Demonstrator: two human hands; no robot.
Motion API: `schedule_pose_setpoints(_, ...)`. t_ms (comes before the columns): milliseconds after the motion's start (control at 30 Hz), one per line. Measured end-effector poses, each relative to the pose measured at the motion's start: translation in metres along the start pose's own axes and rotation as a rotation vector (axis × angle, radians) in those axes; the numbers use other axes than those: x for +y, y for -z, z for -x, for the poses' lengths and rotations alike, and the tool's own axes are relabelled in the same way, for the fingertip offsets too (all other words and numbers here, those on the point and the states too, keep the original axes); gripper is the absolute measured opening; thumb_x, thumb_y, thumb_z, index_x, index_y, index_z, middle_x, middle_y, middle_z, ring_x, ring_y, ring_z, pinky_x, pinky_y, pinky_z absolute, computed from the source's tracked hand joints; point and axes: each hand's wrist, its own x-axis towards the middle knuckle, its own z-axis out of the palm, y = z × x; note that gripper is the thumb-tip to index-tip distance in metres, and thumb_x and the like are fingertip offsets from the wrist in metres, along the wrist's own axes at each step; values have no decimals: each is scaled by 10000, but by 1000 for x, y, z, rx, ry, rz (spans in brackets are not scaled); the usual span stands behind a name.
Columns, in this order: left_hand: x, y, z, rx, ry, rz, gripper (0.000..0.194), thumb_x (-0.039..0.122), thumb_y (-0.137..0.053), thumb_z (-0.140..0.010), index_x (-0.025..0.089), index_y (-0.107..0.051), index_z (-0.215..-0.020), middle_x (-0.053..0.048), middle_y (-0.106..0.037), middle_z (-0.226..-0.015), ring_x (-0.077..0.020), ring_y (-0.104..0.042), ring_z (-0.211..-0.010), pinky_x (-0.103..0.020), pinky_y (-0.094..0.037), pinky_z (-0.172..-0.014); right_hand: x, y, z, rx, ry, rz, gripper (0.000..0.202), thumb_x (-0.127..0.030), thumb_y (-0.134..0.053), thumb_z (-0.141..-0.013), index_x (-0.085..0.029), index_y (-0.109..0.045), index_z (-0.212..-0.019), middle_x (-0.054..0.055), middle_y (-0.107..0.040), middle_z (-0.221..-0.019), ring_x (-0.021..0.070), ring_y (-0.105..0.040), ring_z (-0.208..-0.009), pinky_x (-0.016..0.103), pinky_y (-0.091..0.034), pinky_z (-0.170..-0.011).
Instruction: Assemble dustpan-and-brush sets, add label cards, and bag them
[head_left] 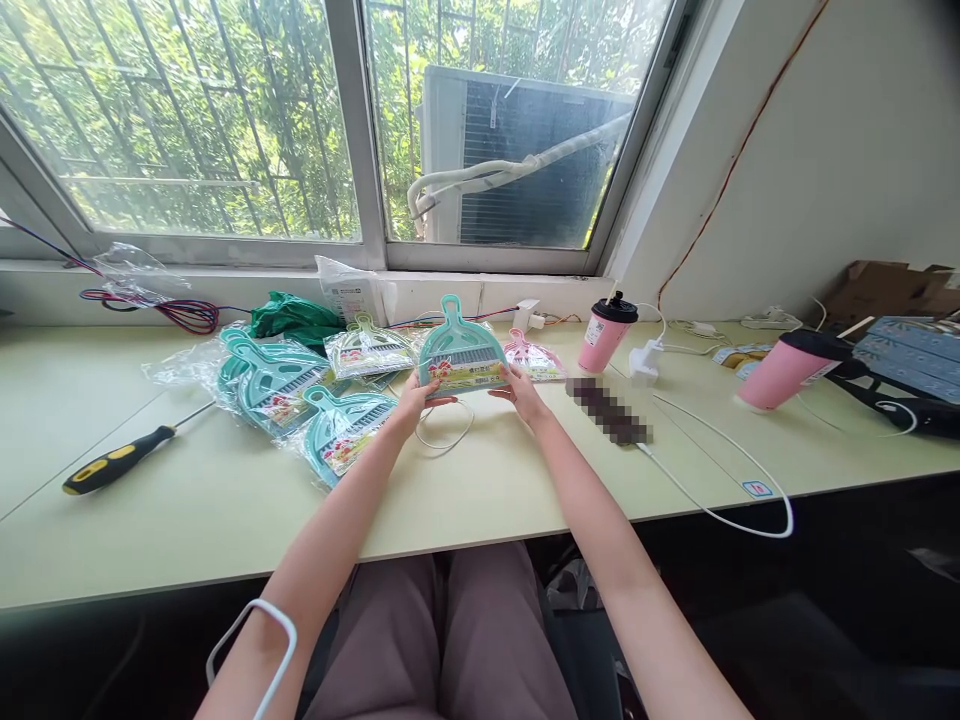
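Observation:
Both hands hold one green dustpan set upright above the table, its looped handle pointing up and a printed label along its lower part. My left hand grips its lower left corner, and my right hand grips the lower right corner. To the left lie more wrapped green dustpan sets, a stack and a single one near my left forearm. Behind my left hand is a pale green set. A pink set lies just behind my right hand.
A screwdriver lies at the left. Green plastic sits near the window wall. Two pink cups, a charger and a white cable are at the right. The table's front edge runs above the lap.

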Motion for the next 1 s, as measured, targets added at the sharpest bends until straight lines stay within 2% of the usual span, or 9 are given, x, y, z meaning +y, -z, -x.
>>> schedule_pose_setpoints(67,-1,-3,1,0,-35,38,538,273,-715,-778,159,-484,-1251,-155,-634,-1253,-239,-737,-764,-449,-621,-826,0,-5,3,-47,39,-51,373,-496,-651,-831,-276,-615,-1130,25,-661,-1239,168,-703,-927,330,-606,-822)
schedule_pose_setpoints(167,-2,-7,3,10,-44,74,538,288,-698,-806,165,-453,-1269,-163,-614,-1277,-257,-738,-823,-453,-612,-845,4,-14,7,-151,10,-25,404,-455,-710,-791,-283,-617,-1145,36,-632,-1301,208,-685,-1047,358,-587,-848)
schedule_pose_setpoints(267,-4,-8,2,-10,-27,86,519,299,-689,-818,185,-440,-1259,-151,-609,-1285,-272,-723,-930,-420,-618,-819,9,-22,8,-201,-73,60,356,-410,-746,-764,-243,-667,-1068,69,-679,-1224,224,-708,-1000,358,-575,-831)
schedule_pose_setpoints(433,-5,-6,3,-23,-12,60,527,344,-691,-822,201,-423,-1252,-145,-621,-1268,-272,-715,-964,-401,-604,-825,8,-29,10,-230,-79,98,334,-447,-720,-781,-224,-681,-1028,78,-701,-1183,221,-720,-949,331,-572,-781)
schedule_pose_setpoints(600,-1,-12,11,-207,-19,44,662,483,-665,-830,217,-349,-1347,-180,-544,-1365,-255,-722,-922,-415,-587,-826,2,-31,10,18,-44,84,232,-409,-676,-814,-195,-672,-906,69,-741,-1040,177,-728,-787,260,-548,-691)
schedule_pose_setpoints(700,-1,-19,13,-224,-11,35,785,580,-605,-837,248,-241,-1448,-200,-475,-1421,-255,-713,-943,-412,-582,-820,-2,-19,6,223,-26,76,169,-358,-669,-808,-192,-649,-837,51,-753,-939,155,-718,-719,217,-516,-620)
schedule_pose_setpoints(833,2,-15,11,-49,-165,-157,775,535,-620,-836,286,-247,-1468,-171,-480,-1389,-213,-702,-868,-398,-578,-792,-9,17,-4,524,-26,7,84,-276,-610,-827,-193,-606,-837,28,-754,-902,129,-707,-679,195,-501,-554)
schedule_pose_setpoints(933,8,-2,8,145,-396,-469,525,326,-583,-878,254,-410,-1368,-128,-535,-1299,-193,-661,-871,-414,-538,-874,-12,44,-8,637,-64,36,46,-221,-566,-852,-179,-584,-857,53,-747,-854,127,-696,-637,198,-502,-520)
schedule_pose_setpoints(1000,12,9,6,282,-501,-678,380,177,-522,-868,211,-514,-1246,-129,-551,-1256,-227,-623,-980,-440,-471,-979,-11,57,-7,652,-83,64,85,-208,-517,-880,-156,-572,-841,93,-728,-759,144,-675,-563,231,-508,-511)
